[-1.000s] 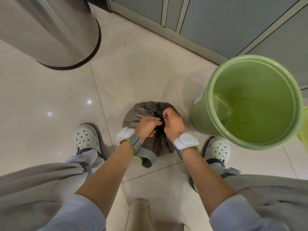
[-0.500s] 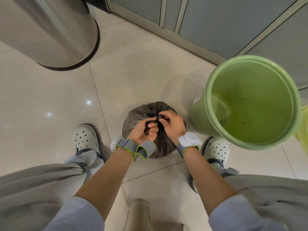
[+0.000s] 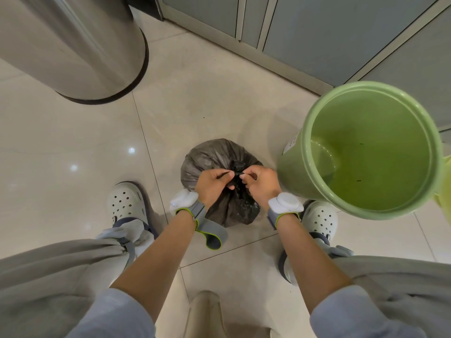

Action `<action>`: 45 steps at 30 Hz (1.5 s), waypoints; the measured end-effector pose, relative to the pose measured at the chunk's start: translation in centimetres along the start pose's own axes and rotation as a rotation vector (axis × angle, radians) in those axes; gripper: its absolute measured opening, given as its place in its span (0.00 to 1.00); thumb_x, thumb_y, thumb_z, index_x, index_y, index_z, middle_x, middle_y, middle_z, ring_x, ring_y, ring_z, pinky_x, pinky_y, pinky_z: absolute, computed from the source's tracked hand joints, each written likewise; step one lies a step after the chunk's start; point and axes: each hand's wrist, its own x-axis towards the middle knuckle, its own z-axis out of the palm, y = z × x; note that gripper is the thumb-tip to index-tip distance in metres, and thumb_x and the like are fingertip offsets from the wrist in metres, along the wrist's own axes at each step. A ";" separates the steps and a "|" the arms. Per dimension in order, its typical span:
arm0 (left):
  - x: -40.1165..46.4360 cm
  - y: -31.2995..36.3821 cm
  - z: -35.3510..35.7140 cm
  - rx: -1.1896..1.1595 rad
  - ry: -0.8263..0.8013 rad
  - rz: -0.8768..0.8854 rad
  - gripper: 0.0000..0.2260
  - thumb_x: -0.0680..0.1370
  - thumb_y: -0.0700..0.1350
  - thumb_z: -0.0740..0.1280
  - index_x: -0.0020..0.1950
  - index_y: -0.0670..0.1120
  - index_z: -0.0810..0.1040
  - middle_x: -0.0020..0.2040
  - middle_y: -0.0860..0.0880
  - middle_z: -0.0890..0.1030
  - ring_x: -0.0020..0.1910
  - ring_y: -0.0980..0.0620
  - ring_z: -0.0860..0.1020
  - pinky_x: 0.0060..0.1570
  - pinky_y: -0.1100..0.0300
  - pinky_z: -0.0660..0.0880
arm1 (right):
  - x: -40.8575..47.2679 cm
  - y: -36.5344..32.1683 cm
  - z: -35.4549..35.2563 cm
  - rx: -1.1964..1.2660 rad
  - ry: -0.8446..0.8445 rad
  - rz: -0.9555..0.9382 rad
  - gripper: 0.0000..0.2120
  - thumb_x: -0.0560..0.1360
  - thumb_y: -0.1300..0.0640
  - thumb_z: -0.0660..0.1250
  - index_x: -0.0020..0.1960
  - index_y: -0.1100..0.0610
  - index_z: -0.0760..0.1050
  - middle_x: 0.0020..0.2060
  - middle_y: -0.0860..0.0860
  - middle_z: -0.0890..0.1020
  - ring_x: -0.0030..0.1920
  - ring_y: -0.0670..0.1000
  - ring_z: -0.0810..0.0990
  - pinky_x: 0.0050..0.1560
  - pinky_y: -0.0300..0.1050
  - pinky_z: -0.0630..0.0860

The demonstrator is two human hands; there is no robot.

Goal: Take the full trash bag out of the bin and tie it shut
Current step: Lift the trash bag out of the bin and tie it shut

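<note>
A full dark grey trash bag (image 3: 214, 154) stands on the tiled floor between my feet, its top gathered into a black twisted knot (image 3: 236, 167). My left hand (image 3: 212, 184) pinches the bag's neck from the left side of the knot. My right hand (image 3: 261, 183) pinches it from the right side, fingertips almost meeting my left ones. The green plastic bin (image 3: 310, 152) stands just right of the bag, with no liner inside.
A tall steel cylinder bin (image 3: 80, 50) stands at the back left. Grey cabinet doors (image 3: 317, 28) run along the back. My white clogs (image 3: 127, 203) flank the bag. A beige object (image 3: 205, 313) lies at the bottom edge.
My two hands have drawn slightly apart to either side of the knot; my left hand, earlier curled with a strand looped over its fingers, now pinches the neck beside the knot.
</note>
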 end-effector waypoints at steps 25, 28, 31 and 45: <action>1.8 -0.4 -2.8 0.333 0.143 0.094 0.11 0.78 0.45 0.62 0.52 0.40 0.79 0.50 0.39 0.83 0.52 0.43 0.80 0.51 0.60 0.73 | 0.5 -0.5 -0.3 -0.228 0.015 -0.176 0.05 0.73 0.64 0.63 0.40 0.64 0.74 0.41 0.58 0.76 0.37 0.55 0.72 0.38 0.45 0.68; 2.2 1.2 -3.0 0.189 0.144 0.091 0.11 0.79 0.43 0.61 0.51 0.37 0.78 0.49 0.35 0.83 0.44 0.41 0.81 0.53 0.49 0.77 | 2.0 -2.1 -0.4 -0.234 0.033 -0.195 0.04 0.72 0.64 0.64 0.40 0.63 0.75 0.41 0.58 0.76 0.37 0.52 0.70 0.38 0.37 0.61; 2.5 3.4 -3.7 0.032 0.221 0.084 0.11 0.79 0.42 0.60 0.52 0.35 0.77 0.50 0.34 0.82 0.33 0.45 0.78 0.33 0.62 0.76 | 4.3 -4.6 -0.4 -0.237 0.043 -0.227 0.04 0.72 0.63 0.64 0.40 0.63 0.75 0.41 0.59 0.77 0.38 0.56 0.72 0.38 0.38 0.61; 15.3 17.1 -13.9 -0.212 0.347 0.349 0.06 0.79 0.37 0.59 0.49 0.39 0.75 0.46 0.38 0.77 0.39 0.45 0.78 0.21 0.75 0.69 | 23.3 -19.6 1.5 -0.216 0.162 -0.487 0.04 0.71 0.60 0.64 0.42 0.58 0.77 0.38 0.57 0.83 0.41 0.57 0.78 0.34 0.37 0.59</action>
